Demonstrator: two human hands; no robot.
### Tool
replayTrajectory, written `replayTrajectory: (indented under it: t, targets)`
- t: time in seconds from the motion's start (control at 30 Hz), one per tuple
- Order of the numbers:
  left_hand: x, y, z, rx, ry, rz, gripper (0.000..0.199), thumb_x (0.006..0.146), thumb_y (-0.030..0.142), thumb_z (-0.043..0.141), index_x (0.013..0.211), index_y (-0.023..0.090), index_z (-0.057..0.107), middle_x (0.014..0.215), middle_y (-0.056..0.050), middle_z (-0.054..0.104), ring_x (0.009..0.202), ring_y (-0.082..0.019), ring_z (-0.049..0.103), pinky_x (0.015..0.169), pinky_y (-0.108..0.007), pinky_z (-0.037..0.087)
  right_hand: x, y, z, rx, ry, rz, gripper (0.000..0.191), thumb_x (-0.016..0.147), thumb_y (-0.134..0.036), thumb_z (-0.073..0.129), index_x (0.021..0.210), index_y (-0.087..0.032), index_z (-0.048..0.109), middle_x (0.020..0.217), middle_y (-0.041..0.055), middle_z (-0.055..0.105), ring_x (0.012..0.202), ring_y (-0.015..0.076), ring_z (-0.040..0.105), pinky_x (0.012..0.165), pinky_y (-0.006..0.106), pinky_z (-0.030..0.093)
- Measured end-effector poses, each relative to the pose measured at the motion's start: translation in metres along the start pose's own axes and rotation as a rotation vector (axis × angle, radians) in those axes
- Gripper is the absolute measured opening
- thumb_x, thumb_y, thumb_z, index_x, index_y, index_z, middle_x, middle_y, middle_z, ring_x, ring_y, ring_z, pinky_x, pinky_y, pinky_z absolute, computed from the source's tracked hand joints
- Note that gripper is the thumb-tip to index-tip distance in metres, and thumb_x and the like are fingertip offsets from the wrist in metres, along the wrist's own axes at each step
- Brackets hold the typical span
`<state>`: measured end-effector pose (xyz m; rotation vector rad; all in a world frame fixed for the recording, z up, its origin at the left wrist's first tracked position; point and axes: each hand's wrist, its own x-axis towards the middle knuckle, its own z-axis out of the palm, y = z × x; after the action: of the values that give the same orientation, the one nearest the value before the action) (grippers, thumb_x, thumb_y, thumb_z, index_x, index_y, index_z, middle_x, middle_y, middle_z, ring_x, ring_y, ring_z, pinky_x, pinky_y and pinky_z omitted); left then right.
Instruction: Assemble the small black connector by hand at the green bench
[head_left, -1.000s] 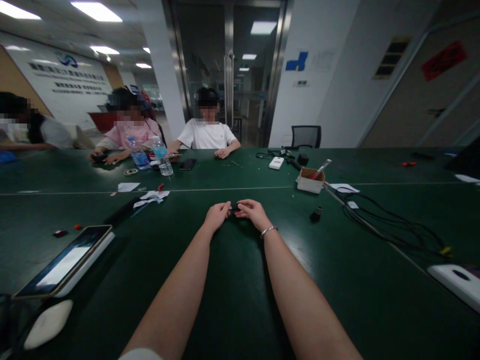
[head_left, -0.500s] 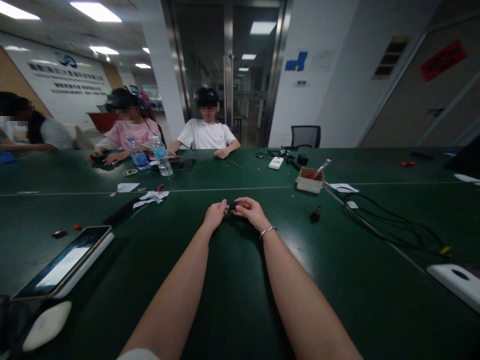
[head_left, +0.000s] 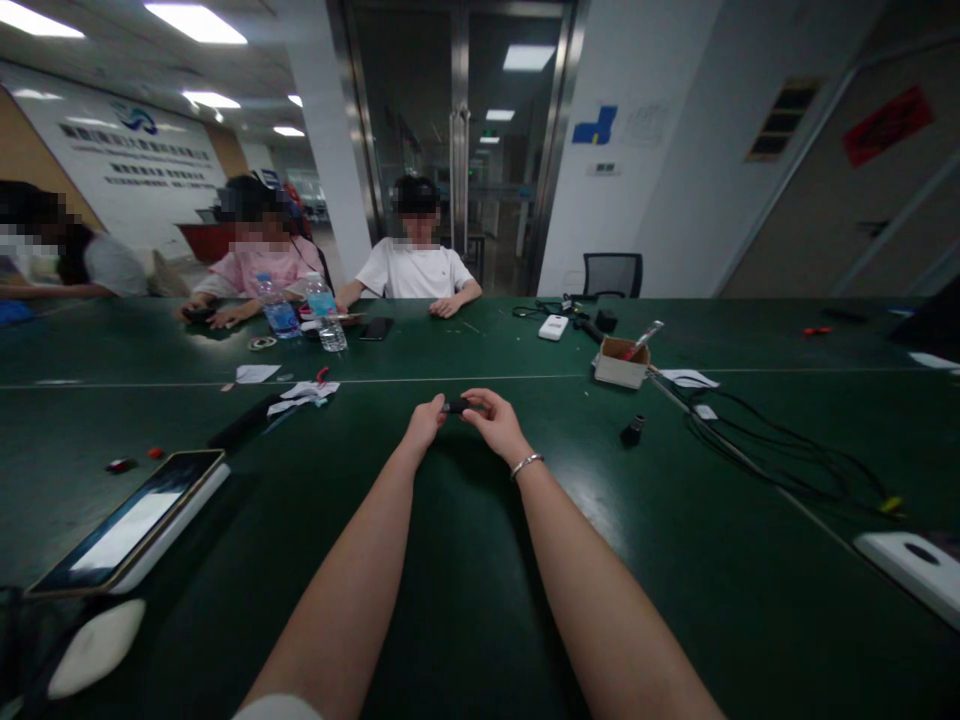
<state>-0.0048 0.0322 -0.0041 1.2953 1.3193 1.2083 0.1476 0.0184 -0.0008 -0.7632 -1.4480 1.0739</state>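
Observation:
Near the middle of the green table (head_left: 465, 520), a small dark cylindrical object (head_left: 455, 407) lies crosswise between my two hands. My left hand (head_left: 426, 422) is closed on its left end, where a lighter, metallic-looking bit shows. At the other end, the thumb and fingers of my right hand (head_left: 495, 420) pinch the dark body. A silver bracelet (head_left: 527, 465) circles my right wrist. Fine details of the object are too small to make out. A short black item (head_left: 632, 431) lies on the table to the right of my hands.
A small box (head_left: 621, 363) and black cables (head_left: 795, 470) lie to the right. Left are a phone on a white block (head_left: 135, 525), a white mouse-like object (head_left: 97, 648) and paper scraps (head_left: 300, 398). Bottles (head_left: 325, 315) stand before people seated across the table.
Both hands have shifted slightly left with the dark object. More of its dark body now shows between the fingers.

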Motion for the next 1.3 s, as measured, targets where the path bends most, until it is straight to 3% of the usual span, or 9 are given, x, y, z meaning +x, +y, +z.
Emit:
replayTrajectory:
  t: [0.17, 0.43, 0.67, 0.9, 1.1, 1.3]
  targets:
    - [0.000, -0.002, -0.001, 0.047, 0.045, 0.017, 0.044, 0.080, 0.053, 0.042, 0.050, 0.020, 0.042, 0.043, 0.004, 0.037, 0.041, -0.009, 0.032, 0.048, -0.025, 0.027, -0.001, 0.001, 0.002, -0.117, 0.019, -0.053, 0.028, 0.069, -0.015, 0.063, 0.097, -0.020, 0.062, 0.102, 0.0044, 0.064, 0.100, 0.0171, 0.061, 0.084, 0.030, 0.052]
    - [-0.008, -0.006, 0.006, 0.363, 0.026, 0.193, 0.048, 0.083, 0.057, 0.039, 0.064, 0.018, 0.060, 0.058, -0.001, 0.059, 0.055, -0.014, 0.052, 0.056, -0.026, 0.035, -0.004, 0.014, -0.013, 0.079, 0.050, 0.169, 0.027, 0.070, -0.021, 0.068, 0.096, -0.018, 0.060, 0.085, 0.0025, 0.066, 0.068, 0.0136, 0.067, 0.069, 0.030, 0.057]
    - [-0.002, -0.015, 0.006, 0.178, 0.019, 0.313, 0.021, 0.081, 0.033, 0.053, 0.096, 0.020, 0.061, 0.085, -0.003, 0.066, 0.077, -0.015, 0.061, 0.071, -0.027, 0.045, 0.001, 0.020, -0.016, 0.113, 0.135, 0.248, 0.020, 0.074, -0.022, 0.068, 0.091, -0.015, 0.061, 0.064, -0.0001, 0.065, 0.056, 0.0107, 0.065, 0.055, 0.021, 0.056]
    - [-0.004, -0.013, 0.005, 0.232, 0.016, 0.315, 0.020, 0.082, 0.035, 0.053, 0.087, 0.018, 0.063, 0.079, -0.003, 0.066, 0.076, -0.015, 0.061, 0.073, -0.027, 0.044, 0.000, 0.018, -0.018, 0.119, 0.126, 0.245, 0.021, 0.073, -0.021, 0.069, 0.091, -0.015, 0.061, 0.065, 0.0001, 0.066, 0.055, 0.0096, 0.065, 0.054, 0.020, 0.056]
    - [-0.008, -0.008, 0.003, 0.409, 0.059, 0.248, 0.037, 0.085, 0.049, 0.043, 0.071, 0.019, 0.059, 0.067, 0.000, 0.062, 0.062, -0.014, 0.054, 0.060, -0.025, 0.037, -0.001, 0.019, -0.018, 0.121, 0.076, 0.221, 0.026, 0.070, -0.023, 0.071, 0.093, -0.016, 0.061, 0.068, -0.0004, 0.066, 0.057, 0.0095, 0.065, 0.056, 0.020, 0.055]
    - [-0.013, -0.002, 0.004, 0.438, 0.077, 0.209, 0.045, 0.085, 0.056, 0.039, 0.067, 0.019, 0.058, 0.060, 0.000, 0.059, 0.060, -0.015, 0.053, 0.057, -0.025, 0.035, -0.002, 0.018, -0.019, 0.129, 0.029, 0.216, 0.031, 0.068, -0.025, 0.072, 0.096, -0.016, 0.062, 0.073, 0.0008, 0.067, 0.061, 0.0107, 0.066, 0.059, 0.023, 0.056]
